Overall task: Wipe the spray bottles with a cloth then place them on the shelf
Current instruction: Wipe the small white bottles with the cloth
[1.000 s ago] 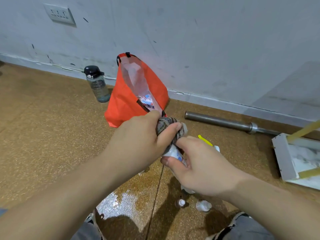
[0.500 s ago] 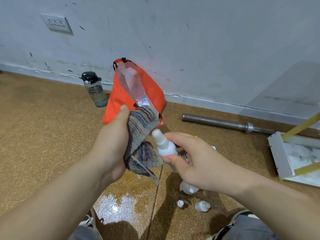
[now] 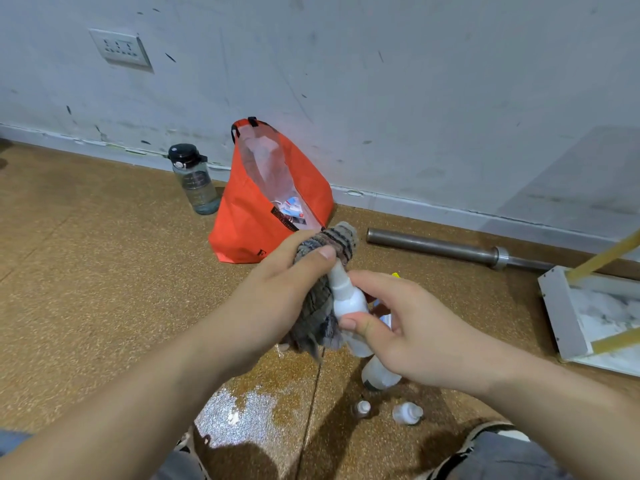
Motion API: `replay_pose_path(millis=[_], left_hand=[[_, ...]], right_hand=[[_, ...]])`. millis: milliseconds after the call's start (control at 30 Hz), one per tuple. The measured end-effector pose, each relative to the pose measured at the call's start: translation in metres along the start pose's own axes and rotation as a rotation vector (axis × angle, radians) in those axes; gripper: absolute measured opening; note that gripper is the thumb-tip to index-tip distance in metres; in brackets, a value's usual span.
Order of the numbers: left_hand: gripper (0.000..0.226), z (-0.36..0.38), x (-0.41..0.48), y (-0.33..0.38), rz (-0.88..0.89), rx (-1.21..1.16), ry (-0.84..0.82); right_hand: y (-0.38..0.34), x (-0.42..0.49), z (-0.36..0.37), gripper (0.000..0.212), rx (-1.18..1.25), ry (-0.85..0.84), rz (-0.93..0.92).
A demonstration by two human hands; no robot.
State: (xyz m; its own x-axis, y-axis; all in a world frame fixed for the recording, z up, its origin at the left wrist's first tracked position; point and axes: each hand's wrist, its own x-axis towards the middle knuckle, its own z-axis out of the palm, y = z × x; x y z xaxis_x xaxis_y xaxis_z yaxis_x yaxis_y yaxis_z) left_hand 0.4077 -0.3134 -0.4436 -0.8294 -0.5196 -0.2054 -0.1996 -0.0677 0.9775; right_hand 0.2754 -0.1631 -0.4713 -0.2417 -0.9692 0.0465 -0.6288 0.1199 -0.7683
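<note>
My right hand [image 3: 408, 327] grips a small white spray bottle [image 3: 346, 299] by its body, nozzle pointing up and away. My left hand [image 3: 277, 299] holds a grey striped cloth [image 3: 329, 244] wrapped over the bottle's nozzle, thumb pressing on top. The cloth's loose end hangs below the hands. On the floor beneath lie another white bottle [image 3: 379, 374] and two tiny ones [image 3: 408, 412], [image 3: 362, 407]. The white shelf [image 3: 568, 317] with yellow posts lies at the right edge.
An orange bag [image 3: 249, 216] leans against the wall, with a dark water bottle [image 3: 195, 180] to its left. A steel barbell bar [image 3: 450, 249] lies along the wall base. A wet patch [image 3: 249, 410] shines on the cork floor near my knees.
The cloth, pulled off the bottle half a second ago, is wrapped over its nozzle again by my left hand. My right hand keeps its grip on the bottle.
</note>
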Motion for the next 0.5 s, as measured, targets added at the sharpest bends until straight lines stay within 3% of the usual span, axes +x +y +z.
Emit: replay_pose_path(millis=[100,200,300,400,433,500], left_hand=[[0.019,-0.001,0.007,-0.009,-0.155,-0.163,0.07],[0.022,-0.002,0.009,-0.007,-0.118,-0.107,0.194],[0.021,0.001,0.0,-0.001,0.124,0.038,0.216],[0.04,0.001,-0.009,-0.012,0.52,0.608,0.065],[0.044,0.002,-0.009,-0.019,0.561,0.717,0.044],[0.038,0.005,-0.004,-0.028,0.501,0.61,0.046]], right_hand=[[-0.002,-0.001,-0.007,0.009,0.021,-0.018,0.006],[-0.003,-0.001,-0.008,0.011,0.015,-0.017,0.019],[0.002,-0.001,-0.007,0.01,-0.049,-0.021,0.063],[0.002,0.001,-0.003,0.005,-0.049,-0.006,0.085],[0.002,0.001,-0.002,0.01,-0.051,-0.01,0.088],[0.002,0.0,0.0,0.009,-0.056,-0.021,0.085]])
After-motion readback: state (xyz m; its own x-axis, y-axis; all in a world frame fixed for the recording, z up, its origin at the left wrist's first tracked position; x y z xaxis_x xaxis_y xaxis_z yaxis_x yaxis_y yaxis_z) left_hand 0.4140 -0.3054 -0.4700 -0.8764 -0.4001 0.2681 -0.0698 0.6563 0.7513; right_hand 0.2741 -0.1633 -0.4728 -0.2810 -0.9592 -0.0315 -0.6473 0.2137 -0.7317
